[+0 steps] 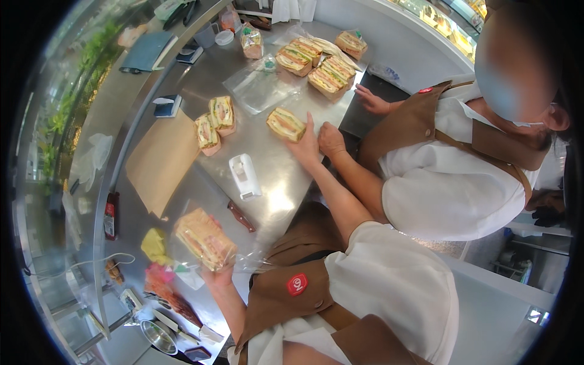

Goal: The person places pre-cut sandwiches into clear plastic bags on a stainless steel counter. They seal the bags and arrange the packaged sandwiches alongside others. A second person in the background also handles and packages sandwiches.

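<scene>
My left hand (218, 276) holds a sandwich in a clear plastic bag (205, 239) from below, over the near part of the steel table. Its layered filling shows through the film. My right hand (305, 145) reaches forward and holds a cut sandwich half (286, 125), its filling facing up. Left of that hand, two more paper-wrapped sandwich halves (215, 122) stand against each other. A white tape dispenser (245, 176) sits between my hands. Beside it lies a knife with a brown handle (241, 216), its blade pointing towards a brown paper sheet (164, 162).
A co-worker in a brown apron stands at the right, one fist (332, 139) close to my right hand. Cut sandwiches (332, 75) and a clear bag (262, 86) lie at the far end. A yellow cloth (155, 246), a metal bowl (159, 336) and a phone (197, 353) are nearer me.
</scene>
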The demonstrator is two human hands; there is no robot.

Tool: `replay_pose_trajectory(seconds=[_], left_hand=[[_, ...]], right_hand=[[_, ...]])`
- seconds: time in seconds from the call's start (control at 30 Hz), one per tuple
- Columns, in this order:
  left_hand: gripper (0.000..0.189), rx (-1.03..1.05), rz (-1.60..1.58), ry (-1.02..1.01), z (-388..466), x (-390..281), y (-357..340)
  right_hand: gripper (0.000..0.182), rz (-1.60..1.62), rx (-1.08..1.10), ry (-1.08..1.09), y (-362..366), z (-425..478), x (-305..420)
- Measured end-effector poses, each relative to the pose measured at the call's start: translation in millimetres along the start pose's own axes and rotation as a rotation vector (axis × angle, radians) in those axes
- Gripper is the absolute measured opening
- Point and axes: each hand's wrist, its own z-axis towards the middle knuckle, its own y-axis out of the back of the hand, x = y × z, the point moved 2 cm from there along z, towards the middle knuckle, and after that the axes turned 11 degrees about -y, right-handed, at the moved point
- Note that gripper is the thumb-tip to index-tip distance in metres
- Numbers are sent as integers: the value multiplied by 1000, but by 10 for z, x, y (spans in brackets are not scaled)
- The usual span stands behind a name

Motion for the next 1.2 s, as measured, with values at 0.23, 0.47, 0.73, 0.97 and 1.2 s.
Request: replay_pose_trajectory(seconds=[0.23,0.47,0.73,0.97,1.2], left_hand=[[59,26,44,2,-48,20,-102],[58,-20,-9,15,-58,13,-72],[58,32,-6,-5,-84,-25,-29],[59,28,-108,6,-130,-27,-22],[58,69,-148,68,-121,0,-24]], right_hand=[[106,-43,-54,99,78,-79,-22],[73,-172,-94,234,145,-564,99],[21,154,39,62,-142,-818,223],[13,100,480,-134,-168,-1664,-310],[28,81,65,-6,45,-891,-32]])
